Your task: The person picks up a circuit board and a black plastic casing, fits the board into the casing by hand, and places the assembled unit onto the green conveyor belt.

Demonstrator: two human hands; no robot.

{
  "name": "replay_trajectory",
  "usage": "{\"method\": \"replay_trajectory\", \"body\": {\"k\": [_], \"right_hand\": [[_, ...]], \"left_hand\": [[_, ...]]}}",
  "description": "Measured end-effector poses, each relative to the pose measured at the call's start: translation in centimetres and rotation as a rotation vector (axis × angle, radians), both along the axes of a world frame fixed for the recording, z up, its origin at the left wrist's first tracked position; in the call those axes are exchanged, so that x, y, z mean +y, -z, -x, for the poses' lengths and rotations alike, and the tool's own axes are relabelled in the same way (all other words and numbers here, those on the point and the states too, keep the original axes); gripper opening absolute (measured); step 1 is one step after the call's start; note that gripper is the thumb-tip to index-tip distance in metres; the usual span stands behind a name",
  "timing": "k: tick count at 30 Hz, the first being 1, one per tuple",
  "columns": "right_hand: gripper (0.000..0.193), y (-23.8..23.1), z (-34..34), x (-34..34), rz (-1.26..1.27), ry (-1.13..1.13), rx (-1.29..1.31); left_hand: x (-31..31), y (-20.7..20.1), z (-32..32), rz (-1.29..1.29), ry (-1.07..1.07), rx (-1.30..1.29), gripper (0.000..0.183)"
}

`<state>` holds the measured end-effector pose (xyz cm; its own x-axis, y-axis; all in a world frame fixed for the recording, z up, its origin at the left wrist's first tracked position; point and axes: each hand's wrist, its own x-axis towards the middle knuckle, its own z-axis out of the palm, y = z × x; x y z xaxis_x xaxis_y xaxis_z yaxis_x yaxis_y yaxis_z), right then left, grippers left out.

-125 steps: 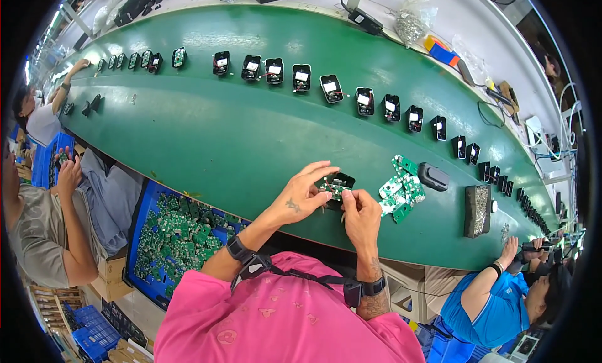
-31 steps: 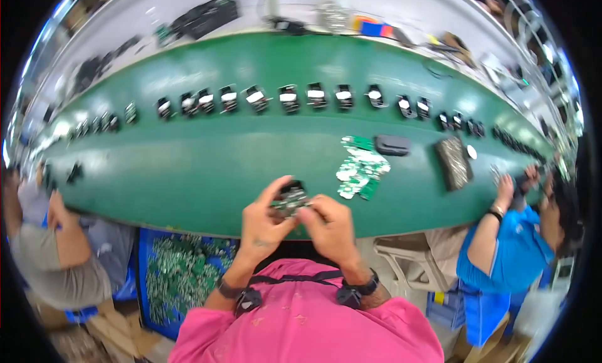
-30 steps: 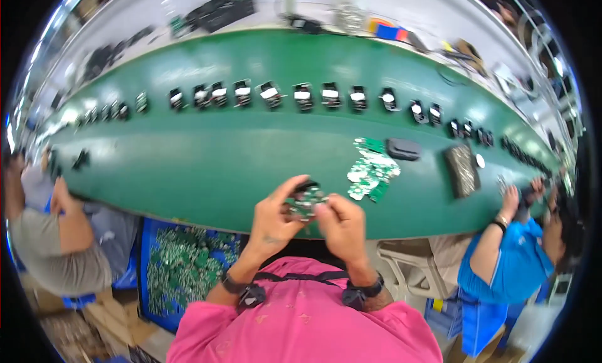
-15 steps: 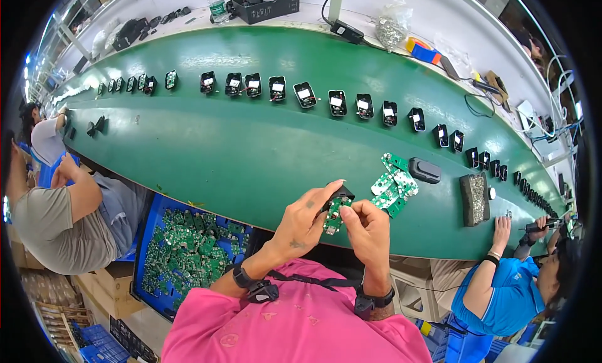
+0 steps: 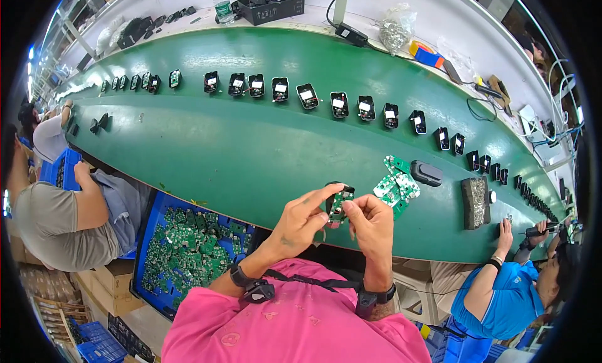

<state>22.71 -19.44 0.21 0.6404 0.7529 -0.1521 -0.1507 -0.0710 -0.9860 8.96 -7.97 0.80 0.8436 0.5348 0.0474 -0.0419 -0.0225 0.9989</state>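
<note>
1. Small green circuit board pinched between both hands, held up over the near edge of the green belt, just in front of the chest.
2. Left hand: thumb and forefinger closed on the board's left edge, with a black housing half hidden behind (how it is held unclear).
3. Right hand: fingertips clamped on the board's right edge.
4. Long axis near upright, tilted slightly; board lies between the hands, both touching it, neither nearer.
5. Loose pile of boards just right of the hands; blue bin of boards lower left.
</note>
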Motion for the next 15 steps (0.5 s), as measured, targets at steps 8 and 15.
{"method": "replay_trajectory", "body": {"k": [8,15], "right_hand": [[0.021,-0.4,-0.3,0.1,0.115,-0.013,-0.180],[0.022,-0.5,-0.3,0.2,0.175,-0.011,-0.366]], "left_hand": [[-0.1,1.0,-0.5,-0.229,-0.122,0.020,0.036],[-0.3,1.3,-0.9,-0.179,-0.089,0.018,0.036]]}}
